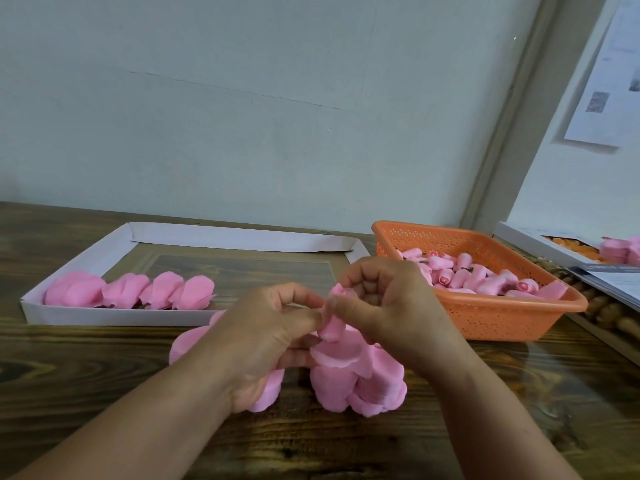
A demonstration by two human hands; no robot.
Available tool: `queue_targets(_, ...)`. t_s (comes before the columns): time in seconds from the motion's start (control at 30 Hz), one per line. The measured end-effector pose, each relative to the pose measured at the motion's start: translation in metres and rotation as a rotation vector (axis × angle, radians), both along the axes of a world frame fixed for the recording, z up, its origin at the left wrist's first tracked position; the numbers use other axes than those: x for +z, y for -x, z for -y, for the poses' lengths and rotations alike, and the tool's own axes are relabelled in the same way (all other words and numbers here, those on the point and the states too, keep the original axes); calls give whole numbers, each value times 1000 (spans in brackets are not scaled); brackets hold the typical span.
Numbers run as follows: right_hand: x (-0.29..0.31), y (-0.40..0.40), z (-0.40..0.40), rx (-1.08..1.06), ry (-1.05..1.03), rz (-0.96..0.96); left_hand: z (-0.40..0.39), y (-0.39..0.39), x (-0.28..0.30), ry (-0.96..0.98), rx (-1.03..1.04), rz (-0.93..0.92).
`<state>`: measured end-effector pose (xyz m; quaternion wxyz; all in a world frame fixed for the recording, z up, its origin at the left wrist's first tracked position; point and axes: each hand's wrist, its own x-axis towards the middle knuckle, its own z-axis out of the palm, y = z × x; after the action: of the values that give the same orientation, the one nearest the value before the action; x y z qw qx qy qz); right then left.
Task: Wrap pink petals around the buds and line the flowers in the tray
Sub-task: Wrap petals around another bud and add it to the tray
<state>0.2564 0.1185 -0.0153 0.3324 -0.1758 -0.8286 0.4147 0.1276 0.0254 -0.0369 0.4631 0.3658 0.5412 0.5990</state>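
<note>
Both hands meet over the table's middle, working a pink bud with a petal (333, 320) between them. My left hand (266, 337) pinches the petal and bud from the left, with loose pink petals under its palm. My right hand (388, 306) curls its fingers round the top of the bud. A pile of loose pink petals (360, 382) lies below the hands. The white tray (114, 317) at the left holds a row of several finished pink flowers (131, 291) along its near edge. An orange basket (512, 323) at the right holds several pink buds (464, 271).
The wooden table (104, 375) runs to a pale wall at the back. At the far right lie a white box with orange pieces (561, 245), more pink petals (620, 249) and a printed card (609, 278). A paper sheet (609, 81) hangs on the right wall.
</note>
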Motion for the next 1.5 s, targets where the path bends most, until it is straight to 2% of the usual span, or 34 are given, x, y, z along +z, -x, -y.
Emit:
queue_targets(0.17,-2,0,-5,-68,31,-2,-1,-2,0,4,17,-29)
queue_targets(0.3,-2,-3,-12,-112,129,-96,0,1,1,-52,-63,-14)
queue_targets(0.43,-4,-5,-17,-116,204,-185,2,5,-1,-118,-199,-142)
queue_targets(0.57,-3,-7,-18,-112,227,-242,3,5,-1,-180,-240,-258)
queue_targets(0.8,-3,-5,-16,-96,196,-192,-1,-2,-9,-217,-50,-414)
queue_targets(1.33,3,-7,-3,9,97,-12,-1,-3,-4,-160,50,-244)
queue_targets(1.5,-1,-1,0,-65,95,9,-3,-4,-7,-136,132,-322)
